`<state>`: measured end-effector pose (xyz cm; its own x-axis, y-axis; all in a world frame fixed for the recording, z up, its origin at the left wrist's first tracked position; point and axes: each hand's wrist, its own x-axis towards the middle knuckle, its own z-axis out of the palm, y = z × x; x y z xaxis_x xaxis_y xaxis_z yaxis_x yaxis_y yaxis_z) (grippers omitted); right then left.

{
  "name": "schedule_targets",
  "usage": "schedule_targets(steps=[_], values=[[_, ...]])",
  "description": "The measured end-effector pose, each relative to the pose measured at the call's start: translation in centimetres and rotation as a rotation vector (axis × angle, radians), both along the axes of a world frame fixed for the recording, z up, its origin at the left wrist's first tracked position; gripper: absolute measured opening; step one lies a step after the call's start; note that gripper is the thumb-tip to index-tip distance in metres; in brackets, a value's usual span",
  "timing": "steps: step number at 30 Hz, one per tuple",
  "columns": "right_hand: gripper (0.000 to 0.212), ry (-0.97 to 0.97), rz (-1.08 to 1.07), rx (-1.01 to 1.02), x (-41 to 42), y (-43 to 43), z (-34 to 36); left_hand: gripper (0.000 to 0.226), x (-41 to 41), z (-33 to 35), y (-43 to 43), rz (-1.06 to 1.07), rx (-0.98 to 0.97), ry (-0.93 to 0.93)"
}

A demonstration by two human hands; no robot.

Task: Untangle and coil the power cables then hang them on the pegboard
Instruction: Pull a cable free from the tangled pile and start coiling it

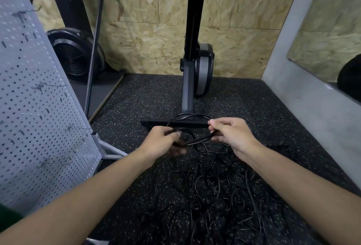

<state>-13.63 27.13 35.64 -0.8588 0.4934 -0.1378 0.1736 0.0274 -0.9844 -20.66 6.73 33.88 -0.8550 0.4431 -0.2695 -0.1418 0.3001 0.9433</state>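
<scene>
Power cable (198,141), thin and black, is held in a few loose loops between the two hands, above the floor (146,98) and just in front of the foot bar of an exercise machine (192,49). From the loops some strands hang down toward the pile of cables (214,196), which lies tangled on the speckled black floor between the forearms and nearer the person.

Both bare forearms reach forward from the bottom corners and draw in toward the middle, so the hands are near each other but do not touch. A bit of green sleeve (7,216) shows at the lower left edge.

The left hand (162,140) has its back turned up. Its fingers are curled round one side of the loops and the thumb lies across the top of them. The right hand (231,133) is turned with the thumb side toward the left hand. Its fingers are bent, and it pinches the other side of the loops between thumb and fingertips. One loop arches up between the hands over the foot bar.

The pegboard (39,108), grey and full of holes, stands at the left, tilted in this view, with small hooks on it and no cable visibly hanging there. A chipboard wall (140,35) stands behind the machine.
</scene>
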Motion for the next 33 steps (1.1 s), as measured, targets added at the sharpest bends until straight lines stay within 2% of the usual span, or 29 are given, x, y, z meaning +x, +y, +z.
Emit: schedule_targets(steps=[4,7,9,12,14,18,19,22,23,25,27,30,33], values=[[0.012,0.067,-0.001,-0.009,0.1,0.0,0.7,0.038,-0.1,-0.1,-0.1,-0.019,0.007,-0.041],[0.012,0.144,0.001,0.004,0.3,0.1,1.7,0.018,0.3,0.2,-0.4,-0.187,-0.225,0.163],[0.013,0.184,0.01,-0.022,0.3,0.5,2.2,0.047,0.9,0.8,-0.9,-0.303,-0.304,0.188],[0.011,0.211,-0.017,-0.167,0.3,0.9,2.7,0.067,1.7,0.9,-1.5,-0.549,-0.18,0.219],[0.01,0.196,-0.077,-0.25,0.2,1.0,2.7,0.063,2.0,0.8,-1.3,-0.651,-0.147,0.241],[0.011,0.143,-0.158,-0.355,-0.2,1.6,1.9,0.032,2.0,0.4,0.1,-0.734,-0.136,0.356],[0.016,0.131,-0.165,-0.386,-0.2,1.9,1.7,0.027,2.0,0.3,0.3,-0.714,-0.122,0.373],[0.056,0.011,-0.074,-0.428,0.1,3.0,0.9,0.021,1.9,0.1,0.4,-0.57,-0.007,0.375],[0.068,-0.057,-0.028,-0.413,0.3,3.4,0.5,0.022,1.8,0.3,0.4,-0.504,0.029,0.395],[0.076,-0.194,0.082,-0.308,1.0,3.8,-1.0,0.023,1.7,0.6,0.4,-0.375,0.116,0.376],[0.07,-0.322,0.296,-0.075,1.8,3.6,-2.7,0.023,1.5,0.7,0.4,-0.257,0.202,0.264],[0.038,-0.4,0.691,0.195,3.0,2.5,-4.5,0.021,1.0,0.7,0.5,-0.12,0.298,0.123],[0.045,-0.375,0.783,0.331,3.7,1.4,-5.4,0.021,0.3,1.0,0.7,0.012,0.453,0.004]])
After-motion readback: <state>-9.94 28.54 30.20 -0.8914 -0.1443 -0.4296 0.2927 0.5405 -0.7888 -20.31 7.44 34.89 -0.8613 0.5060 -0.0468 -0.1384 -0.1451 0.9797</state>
